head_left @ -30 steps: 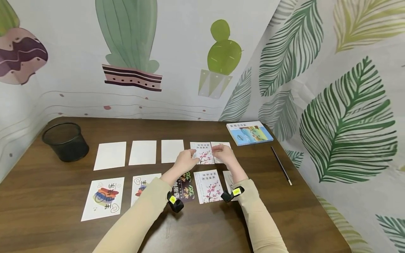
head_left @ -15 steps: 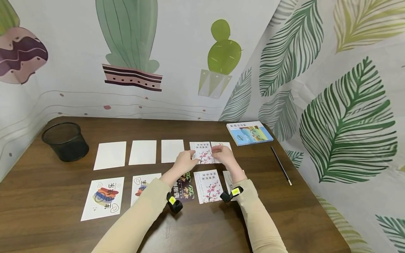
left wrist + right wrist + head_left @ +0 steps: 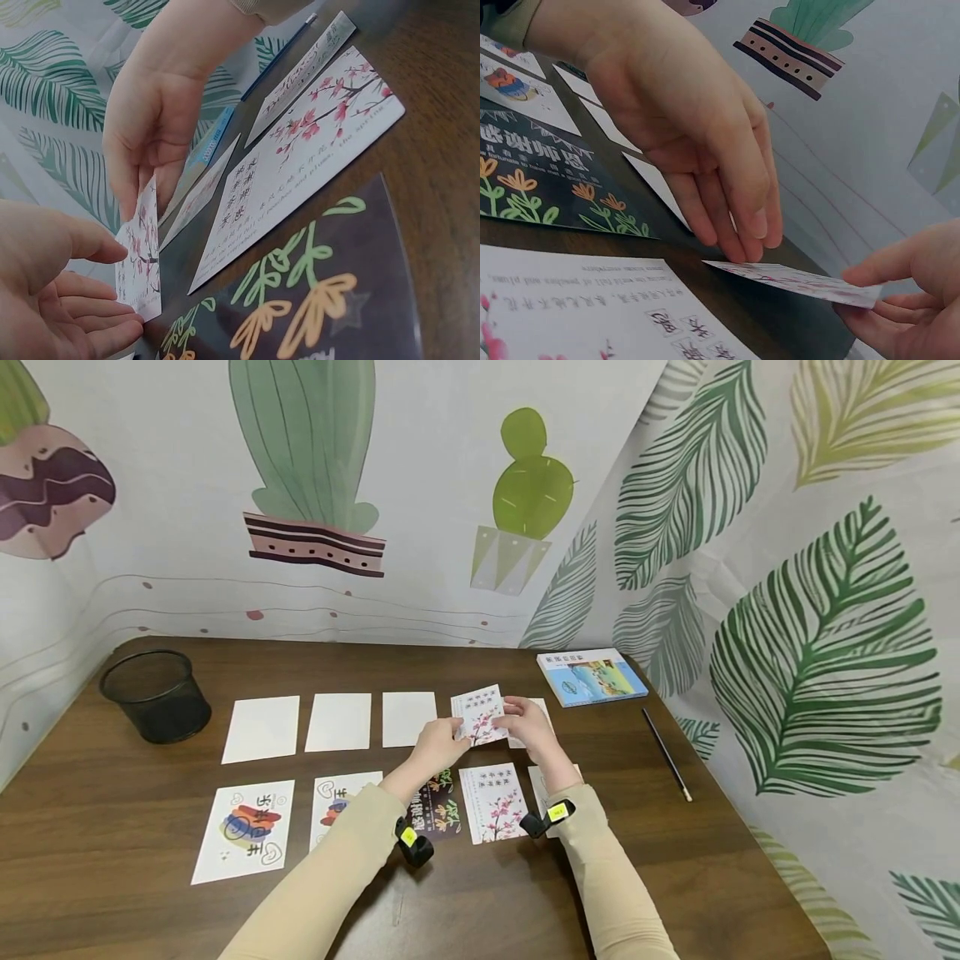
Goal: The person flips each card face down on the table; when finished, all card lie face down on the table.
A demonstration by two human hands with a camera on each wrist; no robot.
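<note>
The left sleeve [image 3: 322, 868] and the right sleeve [image 3: 618, 893] are long, plain and pale beige, fairly close-fitting with soft creases, their cuffs [image 3: 259, 6] looking duller, nearly olive, in the wrist views. At the cuffs sit the left wrist camera [image 3: 419, 852] and the right wrist camera [image 3: 534, 825], both small, black and chunky with rounded ends, each bearing a bright yellow label [image 3: 408, 836] whose dark marks are too small to read. The fingers [image 3: 739, 165] are bare.
</note>
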